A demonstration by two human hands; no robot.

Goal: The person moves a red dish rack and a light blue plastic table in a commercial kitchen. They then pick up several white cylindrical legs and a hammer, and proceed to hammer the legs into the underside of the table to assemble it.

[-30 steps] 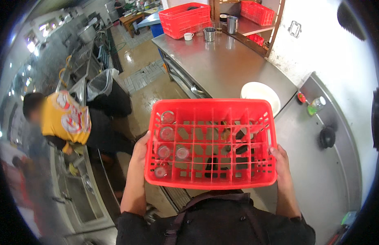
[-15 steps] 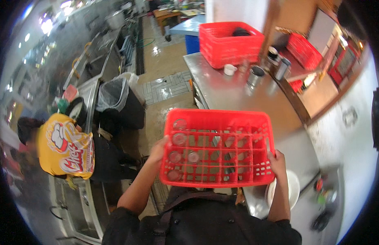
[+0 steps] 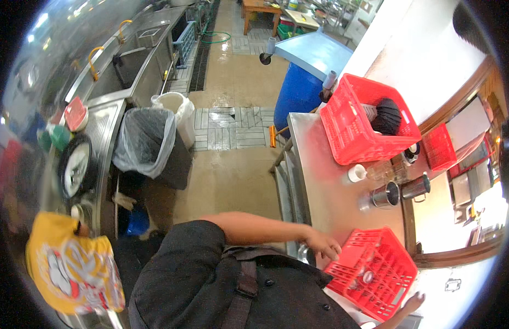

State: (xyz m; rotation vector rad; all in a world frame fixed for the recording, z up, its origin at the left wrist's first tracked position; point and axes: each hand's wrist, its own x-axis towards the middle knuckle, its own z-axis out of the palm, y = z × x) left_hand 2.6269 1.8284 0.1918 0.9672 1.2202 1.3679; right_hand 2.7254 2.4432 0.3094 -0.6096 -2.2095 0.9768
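Note:
A red plastic crate (image 3: 397,257) with divided compartments rests, tilted in view, on the steel table (image 3: 320,186) at my lower right. Several clear glasses (image 3: 367,276) stand in its compartments. My left hand (image 3: 322,244) is at the crate's left rim, its fingers loosely bent and not wrapped round it; whether they touch the rim I cannot tell. Beside the crate's near right corner is my right hand (image 3: 412,304), open with its fingers stretched out. Part of the right forearm and the crate's near side are hidden or cut off by the frame's lower edge.
Farther along the table are another red crate (image 3: 347,131) with dark items, a white cup (image 3: 357,173) and metal pitchers (image 3: 385,194). A blue barrel (image 3: 298,98) stands behind. A lined bin (image 3: 144,140) and a person in a yellow shirt (image 3: 73,268) are at left.
The crate has gone from in front of me to the steel table at my right. My view and body have turned, and my right hand has come off the crate's side.

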